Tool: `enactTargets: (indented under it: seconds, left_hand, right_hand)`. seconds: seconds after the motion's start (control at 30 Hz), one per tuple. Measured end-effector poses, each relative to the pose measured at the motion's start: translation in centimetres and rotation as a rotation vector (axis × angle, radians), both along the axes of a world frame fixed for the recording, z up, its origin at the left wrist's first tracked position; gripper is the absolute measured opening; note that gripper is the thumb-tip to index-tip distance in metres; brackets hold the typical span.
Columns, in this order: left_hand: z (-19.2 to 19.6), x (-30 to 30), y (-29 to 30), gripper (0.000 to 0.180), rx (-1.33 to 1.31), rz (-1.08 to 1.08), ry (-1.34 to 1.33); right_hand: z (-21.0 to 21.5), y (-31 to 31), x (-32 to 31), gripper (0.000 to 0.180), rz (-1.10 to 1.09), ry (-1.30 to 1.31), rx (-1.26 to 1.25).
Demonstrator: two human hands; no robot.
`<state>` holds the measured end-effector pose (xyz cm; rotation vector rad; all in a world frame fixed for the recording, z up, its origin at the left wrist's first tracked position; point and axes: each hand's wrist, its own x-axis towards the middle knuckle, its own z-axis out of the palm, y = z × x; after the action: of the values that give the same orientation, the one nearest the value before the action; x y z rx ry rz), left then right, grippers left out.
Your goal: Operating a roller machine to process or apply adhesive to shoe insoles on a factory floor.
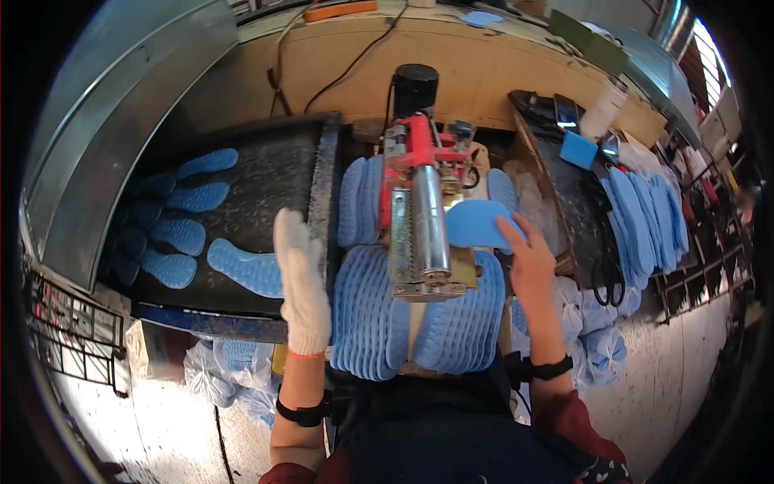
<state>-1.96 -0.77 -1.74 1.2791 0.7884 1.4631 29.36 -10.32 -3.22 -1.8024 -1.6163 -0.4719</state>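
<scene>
Insole [474, 224] pinched in the right hand [532, 254] seems mid-work, at four o'clock of the machine [423, 153]; left hand [301, 282], fingers together, at eight; six-o'clock stacks [363, 315] look done, nine-o'clock loose pieces [201, 197] unfinished.

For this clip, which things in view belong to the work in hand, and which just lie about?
Apparently in use:
flat blue piece at the right hand
textured blue insole by the gloved left hand
red-and-silver machine
stacked blue insoles

Seemingly just lying about:
phone
pale bottle
small blue box
orange object
</scene>
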Motion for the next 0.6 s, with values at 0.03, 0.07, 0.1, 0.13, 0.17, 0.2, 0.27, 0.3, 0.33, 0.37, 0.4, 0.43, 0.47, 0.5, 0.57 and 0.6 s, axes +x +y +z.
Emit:
enactTargets:
  seconds: [0.03, 0.07, 0.1, 0.13, 0.17, 0.2, 0.27, 0.3, 0.33, 0.37, 0.4, 0.43, 0.47, 0.5, 0.57, 0.6]
  left_hand:
    - [0.7, 1.5, -0.2, 0.073, -0.007, -0.114, -0.092]
    - [1.4, 2.9, -0.1, 0.076, 0.007, -0.194, -0.117]
    - [2.0, 4.1, 0.1, 0.079, 0.016, -0.268, -0.148]
    - [2.6, 5.2, 0.5, 0.08, 0.022, -0.327, -0.195]
    - [3.0, 6.2, 1.0, 0.081, 0.01, -0.379, -0.239]
    - [3.3, 7.2, 1.5, 0.081, 0.07, -0.376, -0.175]
    - [3.6, 8.5, 2.5, 0.08, 0.118, -0.36, -0.053]
    - [3.6, 8.9, 2.9, 0.079, 0.149, -0.351, 0.009]
    - [3.4, 9.1, 3.3, 0.079, 0.174, -0.342, 0.066]
    - [3.2, 9.3, 3.5, 0.078, 0.185, -0.333, 0.114]
    - [2.9, 9.3, 3.6, 0.077, 0.19, -0.325, 0.158]
    - [2.5, 9.2, 3.6, 0.077, 0.181, -0.32, 0.189]
    - [2.0, 9.1, 3.6, 0.077, 0.166, -0.315, 0.213]
    - [1.5, 8.9, 3.6, 0.076, 0.15, -0.31, 0.235]
    - [0.3, 8.3, 3.5, 0.075, 0.109, -0.302, 0.277]
    - [-0.3, 7.9, 3.4, 0.075, 0.086, -0.298, 0.297]
  right_hand:
    - [0.6, 0.6, -0.5, 0.046, 0.048, -0.016, 0.021]
    - [1.0, 1.1, -1.0, 0.045, 0.1, -0.032, 0.043]
    - [1.2, 1.4, -1.3, 0.044, 0.14, -0.016, 0.032]
    - [1.2, 1.5, -1.6, 0.044, 0.18, 0.001, 0.019]
    - [1.0, 1.3, -1.8, 0.044, 0.219, 0.02, 0.004]
    - [0.6, 0.9, -2.0, 0.04, 0.238, 0.129, 0.031]
    - [-0.8, -0.1, -2.1, 0.031, 0.26, 0.36, 0.061]
    - [-1.7, -0.8, -2.0, 0.026, 0.206, 0.465, 0.133]
    - [-2.7, -1.7, -2.1, 0.021, 0.139, 0.58, 0.18]
    - [-3.8, -2.3, -2.3, 0.017, 0.085, 0.711, 0.24]
    - [-4.9, -2.6, -2.5, 0.009, 0.101, 0.885, 0.309]
    - [-5.9, -2.8, -2.6, 0.009, 0.053, 0.863, 0.208]
    - [-6.8, -2.9, -2.7, 0.009, 0.026, 0.86, 0.118]
    - [-7.5, -3.1, -2.7, 0.009, -0.056, 0.914, -0.01]
    - [-9.3, -2.6, -3.5, 0.014, 0.05, 0.661, -0.094]
    - [-10.2, -2.3, -4.0, 0.018, 0.058, 0.518, -0.152]
